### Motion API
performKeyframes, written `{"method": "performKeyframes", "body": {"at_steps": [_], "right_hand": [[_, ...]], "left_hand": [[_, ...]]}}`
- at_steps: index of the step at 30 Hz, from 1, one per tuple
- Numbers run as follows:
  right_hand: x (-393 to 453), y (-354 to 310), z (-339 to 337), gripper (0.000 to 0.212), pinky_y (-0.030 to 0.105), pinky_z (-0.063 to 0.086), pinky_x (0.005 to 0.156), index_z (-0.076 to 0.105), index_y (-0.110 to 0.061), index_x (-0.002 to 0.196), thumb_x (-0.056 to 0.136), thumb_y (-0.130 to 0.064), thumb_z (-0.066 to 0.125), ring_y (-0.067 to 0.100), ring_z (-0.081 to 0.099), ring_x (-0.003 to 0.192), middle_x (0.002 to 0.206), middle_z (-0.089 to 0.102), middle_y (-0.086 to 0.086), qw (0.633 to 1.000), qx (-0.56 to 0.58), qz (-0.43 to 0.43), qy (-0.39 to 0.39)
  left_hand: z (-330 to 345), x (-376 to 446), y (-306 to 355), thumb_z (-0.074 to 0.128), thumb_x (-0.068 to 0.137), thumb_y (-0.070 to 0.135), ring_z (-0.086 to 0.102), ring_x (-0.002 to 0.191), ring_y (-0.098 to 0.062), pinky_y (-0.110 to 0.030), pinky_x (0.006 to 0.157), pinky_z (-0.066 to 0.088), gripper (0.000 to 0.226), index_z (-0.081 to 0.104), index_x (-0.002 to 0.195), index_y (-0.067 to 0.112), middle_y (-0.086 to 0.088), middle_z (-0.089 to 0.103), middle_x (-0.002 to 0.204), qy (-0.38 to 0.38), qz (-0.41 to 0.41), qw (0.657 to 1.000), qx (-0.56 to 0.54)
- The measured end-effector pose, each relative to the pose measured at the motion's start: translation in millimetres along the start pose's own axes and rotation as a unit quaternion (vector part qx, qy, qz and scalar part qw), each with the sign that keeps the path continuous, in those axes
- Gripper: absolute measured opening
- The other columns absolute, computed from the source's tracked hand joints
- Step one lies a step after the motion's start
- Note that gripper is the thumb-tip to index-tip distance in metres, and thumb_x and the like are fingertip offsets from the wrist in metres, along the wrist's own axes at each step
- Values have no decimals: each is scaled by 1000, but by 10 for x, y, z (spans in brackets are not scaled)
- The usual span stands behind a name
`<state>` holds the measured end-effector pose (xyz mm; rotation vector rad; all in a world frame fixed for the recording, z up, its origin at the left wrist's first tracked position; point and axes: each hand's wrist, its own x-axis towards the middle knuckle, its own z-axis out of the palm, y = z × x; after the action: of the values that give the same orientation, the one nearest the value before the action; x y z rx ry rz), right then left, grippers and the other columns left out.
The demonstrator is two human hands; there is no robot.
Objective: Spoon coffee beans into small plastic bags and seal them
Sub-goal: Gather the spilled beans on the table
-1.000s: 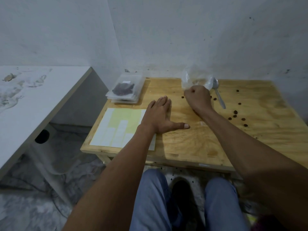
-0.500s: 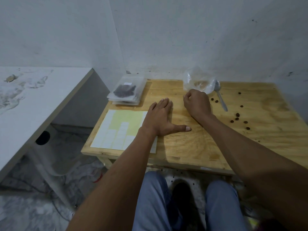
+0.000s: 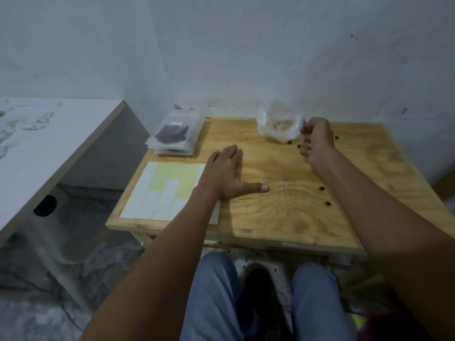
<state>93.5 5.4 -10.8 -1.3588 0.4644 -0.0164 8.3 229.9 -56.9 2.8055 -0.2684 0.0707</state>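
Note:
My left hand (image 3: 226, 173) lies flat on the wooden table (image 3: 283, 217), fingers straight and thumb spread to the right. At the table's back, my right hand (image 3: 317, 141) has its fingers curled at the right edge of a crumpled clear plastic bag (image 3: 278, 126). It covers the spot where the spoon lay; only a pale sliver of the spoon (image 3: 304, 124) shows at thumb and forefinger. A stack of small plastic bags (image 3: 174, 136), the top one holding dark coffee beans, lies at the back left corner. Loose beans (image 3: 321, 189) are scattered under my right forearm.
A sheet of white labels on yellow backing (image 3: 162, 190) lies at the table's front left, partly under my left wrist. A white counter (image 3: 49, 143) stands to the left, with a gap down to the floor. White walls close off the back. My knees are below the front edge.
My right hand has moved right and back from the beans in front of the clear bag to where the spoon lay, and now covers it. The left hand has stayed flat in place.

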Motion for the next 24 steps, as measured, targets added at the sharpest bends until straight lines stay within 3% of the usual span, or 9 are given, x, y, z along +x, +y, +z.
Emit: {"method": "performKeyframes", "body": {"at_steps": [3, 6, 9, 12, 18, 21, 24], "right_hand": [[73, 99, -119, 33, 27, 32, 48, 65, -8, 61, 85, -29, 59, 16, 44, 46, 55, 54, 2, 953, -246, -165, 71], [133, 237, -189, 27, 28, 40, 51, 68, -5, 61, 84, -18, 60, 19, 53, 50, 55, 58, 5, 865, -414, -278, 49], [134, 290, -187, 15, 31, 56, 66, 80, -11, 93, 84, -9, 69, 22, 69, 73, 83, 76, 7, 797, -512, -318, 36], [177, 296, -153, 23, 31, 54, 76, 79, -12, 106, 85, -21, 80, 27, 71, 92, 101, 77, 10, 799, -511, -315, 34], [270, 298, -70, 23, 32, 51, 76, 80, -12, 105, 88, -25, 79, 31, 68, 98, 102, 76, 13, 773, -542, -328, 28], [282, 290, -38, 17, 34, 52, 74, 79, -7, 97, 91, -23, 75, 32, 69, 93, 98, 75, 15, 755, -567, -329, 13], [306, 283, -48, 19, 27, 42, 54, 72, -2, 75, 90, -12, 66, 28, 64, 66, 95, 74, 18, 749, -567, -342, 20]], "left_hand": [[4, 2, -6, 52, 62, 97, 9, 157, -19, -41, 127, 4, 133, 24, 160, 11, -6, 15, 170, -3, -3, 1000, 1], [-2, 2, 1, 54, 63, 96, 9, 157, -19, -41, 127, 4, 132, 23, 160, 11, -6, 15, 170, -4, -2, 1000, 2], [-1, 4, 7, 54, 62, 96, 9, 157, -18, -40, 127, 4, 133, 24, 160, 12, -6, 15, 170, -3, -5, 1000, 0], [13, 10, 0, 53, 61, 97, 9, 157, -19, -40, 127, 4, 134, 24, 160, 12, -5, 15, 170, -1, -5, 1000, 1], [34, 28, -13, 53, 61, 97, 10, 157, -19, -41, 127, 5, 134, 26, 159, 11, -6, 17, 170, 5, -3, 1000, 6], [41, 35, -23, 50, 58, 100, 10, 157, -18, -41, 128, 5, 136, 25, 160, 12, -5, 16, 170, 1, -4, 1000, 8], [44, 38, -21, 45, 55, 102, 9, 157, -18, -42, 128, 5, 140, 24, 160, 12, -5, 15, 170, -2, -8, 1000, 9]]}}
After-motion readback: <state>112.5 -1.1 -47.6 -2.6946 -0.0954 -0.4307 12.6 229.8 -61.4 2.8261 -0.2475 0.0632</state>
